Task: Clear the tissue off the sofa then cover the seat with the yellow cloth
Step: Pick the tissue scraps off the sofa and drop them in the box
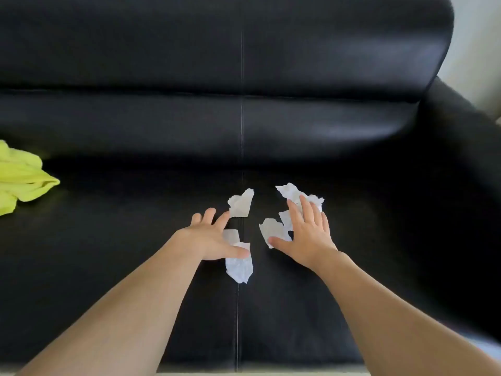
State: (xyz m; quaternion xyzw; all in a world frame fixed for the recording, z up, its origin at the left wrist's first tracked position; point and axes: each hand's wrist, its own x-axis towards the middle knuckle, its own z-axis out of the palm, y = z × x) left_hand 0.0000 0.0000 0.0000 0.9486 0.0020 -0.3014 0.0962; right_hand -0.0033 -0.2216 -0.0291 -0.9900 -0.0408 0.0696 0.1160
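Left hand (214, 237): fingers spread wide over tissue scraps (240, 263) by the sofa seam (238, 308).
Right hand (306, 232): splayed wide, pressing scraps.
Yellow cloth (21, 177): crumpled, far left of seam.

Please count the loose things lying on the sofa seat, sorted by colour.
White tissue pieces: 5, counting and a smaller scrap partly hidden behind the left hand
Yellow cloth: 1
Total: 6
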